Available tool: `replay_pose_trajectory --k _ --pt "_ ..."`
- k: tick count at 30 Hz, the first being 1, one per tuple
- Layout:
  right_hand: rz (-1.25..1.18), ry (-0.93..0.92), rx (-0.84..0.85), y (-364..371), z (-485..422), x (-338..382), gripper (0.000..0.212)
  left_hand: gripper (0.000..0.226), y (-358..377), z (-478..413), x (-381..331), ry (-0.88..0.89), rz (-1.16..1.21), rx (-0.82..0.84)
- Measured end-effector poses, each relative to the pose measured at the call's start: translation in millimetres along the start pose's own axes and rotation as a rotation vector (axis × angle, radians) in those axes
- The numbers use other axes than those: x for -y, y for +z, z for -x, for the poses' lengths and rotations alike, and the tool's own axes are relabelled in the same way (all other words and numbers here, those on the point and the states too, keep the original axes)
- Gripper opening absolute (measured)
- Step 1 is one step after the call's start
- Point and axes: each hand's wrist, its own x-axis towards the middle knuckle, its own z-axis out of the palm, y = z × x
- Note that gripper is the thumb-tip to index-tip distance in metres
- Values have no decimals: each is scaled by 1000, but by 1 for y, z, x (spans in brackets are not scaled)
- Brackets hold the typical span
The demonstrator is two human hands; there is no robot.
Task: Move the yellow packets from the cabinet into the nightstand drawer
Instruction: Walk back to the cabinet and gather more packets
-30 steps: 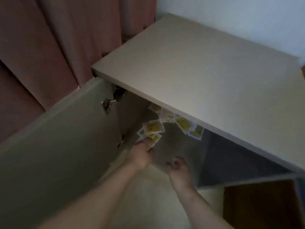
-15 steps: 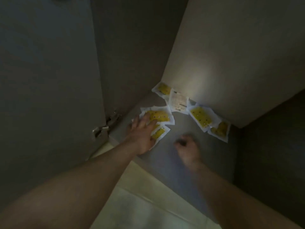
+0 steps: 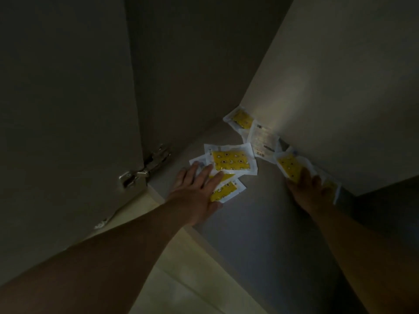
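Note:
Several yellow packets in white-edged wrappers lie scattered on the grey cabinet floor. My left hand lies flat with straight fingers on a small pile of them; the top packet sits just beyond its fingertips and another packet pokes out under the palm. My right hand rests with spread fingers on a packet near the right wall. One packet lies in the back corner beside a face-down white one. The nightstand is out of view.
The open cabinet door stands at the left on a metal hinge. The cabinet's back wall and pale right wall close in the dim space. Light floor tiles show below the cabinet edge.
My right hand moved right and forward from the bare cabinet floor onto the packet by the right wall and spread its fingers. My left hand stayed on the left pile.

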Motion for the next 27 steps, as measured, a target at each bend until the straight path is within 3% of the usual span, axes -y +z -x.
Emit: replay_pose_trajectory --k 7,11,15,17,19,21,25,27 --pt "114 -105 25 32 50 16 70 61 4 6 1 32 21 -53" --pt "136 -181 45 51 102 31 67 83 13 23 -7 42 37 -129" --pt "60 -208 116 66 149 34 69 47 21 41 -9 33 0 -266" --pt "37 -219 68 68 160 30 74 43 23 48 -8 37 0 -280" --pt "38 -244 -75 60 159 25 80 43 21 53 -7 48 14 -269" --pt "18 -232 -157 45 140 24 68 44 15 55 -7 24 32 -207" --pt "9 -148 -50 25 84 28 71 46 11 53 -15 7 78 -221" --pt "18 -135 40 28 68 31 73 46 12 50 -15 -42 66 -144"
